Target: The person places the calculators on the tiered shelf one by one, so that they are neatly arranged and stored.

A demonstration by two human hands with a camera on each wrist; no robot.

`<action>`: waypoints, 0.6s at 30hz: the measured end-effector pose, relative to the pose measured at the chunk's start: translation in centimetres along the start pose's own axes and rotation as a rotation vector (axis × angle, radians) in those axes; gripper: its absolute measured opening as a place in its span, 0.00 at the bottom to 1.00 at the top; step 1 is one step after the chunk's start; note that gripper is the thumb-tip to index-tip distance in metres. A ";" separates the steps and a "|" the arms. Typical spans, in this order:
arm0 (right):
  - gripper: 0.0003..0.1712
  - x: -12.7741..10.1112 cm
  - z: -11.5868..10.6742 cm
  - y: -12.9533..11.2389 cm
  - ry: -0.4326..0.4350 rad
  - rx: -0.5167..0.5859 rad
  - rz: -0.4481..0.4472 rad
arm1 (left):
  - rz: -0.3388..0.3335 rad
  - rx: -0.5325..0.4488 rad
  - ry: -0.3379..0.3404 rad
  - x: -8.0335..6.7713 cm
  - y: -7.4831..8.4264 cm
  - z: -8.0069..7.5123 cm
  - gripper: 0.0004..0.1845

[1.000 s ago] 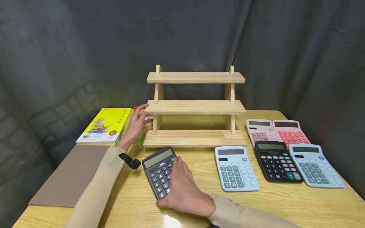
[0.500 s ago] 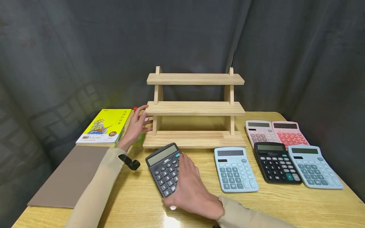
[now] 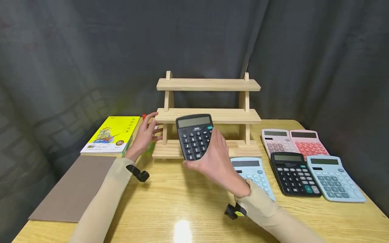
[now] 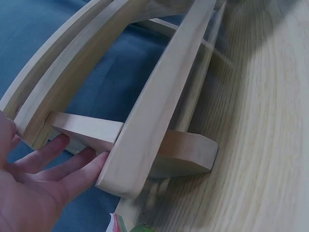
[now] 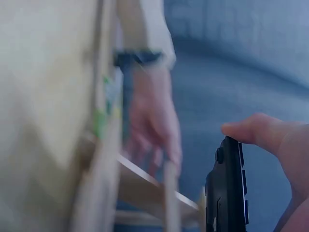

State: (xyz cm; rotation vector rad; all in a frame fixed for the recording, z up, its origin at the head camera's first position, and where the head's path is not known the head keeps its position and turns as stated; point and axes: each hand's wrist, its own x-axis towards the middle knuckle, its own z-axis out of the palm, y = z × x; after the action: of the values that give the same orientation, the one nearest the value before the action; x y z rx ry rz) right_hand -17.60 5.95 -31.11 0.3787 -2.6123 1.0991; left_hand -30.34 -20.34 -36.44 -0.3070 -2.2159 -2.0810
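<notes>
Black desktop calculator is up off the light wood counter in your right hand, fingers curled round its lower right edge, thumb at the bottom. It hangs before the middle tier of the three-tier pale wooden shelf, long axis near upright, display on top, keys facing you. Brand print unreadable. Your left hand rests straight-fingered on the shelf's left end. Bare counter lies below; a light blue calculator sits just right.
</notes>
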 end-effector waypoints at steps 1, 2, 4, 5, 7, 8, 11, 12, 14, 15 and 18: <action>0.73 1.0 -0.3 -0.1 0.025 0.004 0.001 | 0.000 -0.004 -0.001 0.0 0.0 0.0 0.26; 0.74 1.9 -0.7 -0.3 0.042 -0.001 0.013 | -0.001 -0.008 -0.001 -0.1 0.0 0.0 0.26; 0.77 3.9 -1.2 -0.7 0.060 -0.021 0.039 | 0.000 -0.016 -0.003 -0.1 0.0 -0.1 0.26; 0.78 4.9 -1.4 -1.0 0.062 -0.034 0.061 | 0.002 -0.018 -0.006 -0.2 0.0 -0.1 0.26; 0.81 6.8 -1.8 -1.6 0.068 -0.059 0.100 | 0.004 -0.019 -0.005 -0.2 0.0 -0.2 0.26; 0.82 7.8 -1.8 -1.8 0.067 -0.068 0.118 | 0.004 -0.022 -0.006 -0.3 -0.1 -0.2 0.26; 0.83 10.3 -1.8 -2.6 0.071 -0.092 0.160 | 0.008 -0.026 -0.013 -0.2 -0.3 -0.3 0.26; 0.83 11.0 -1.8 -2.8 0.075 -0.095 0.167 | 0.008 -0.029 -0.014 -0.2 -0.3 -0.3 0.26; 0.83 12.5 -1.6 -3.1 0.077 -0.107 0.176 | 0.009 -0.037 -0.017 -0.2 -0.4 -0.3 0.26; 0.82 13.2 -1.5 -3.2 0.083 -0.112 0.174 | 0.011 -0.037 -0.019 -0.2 -0.4 -0.2 0.26; 0.82 15.2 -1.2 -3.5 0.093 -0.137 0.173 | 0.015 -0.045 -0.021 -0.1 -0.3 -0.1 0.26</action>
State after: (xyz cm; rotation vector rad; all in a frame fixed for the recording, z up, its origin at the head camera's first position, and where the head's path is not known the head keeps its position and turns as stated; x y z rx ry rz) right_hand -30.24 2.47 -22.66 0.0718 -2.6572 0.9565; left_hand -30.26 -20.52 -36.76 -0.3496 -2.1738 -2.1327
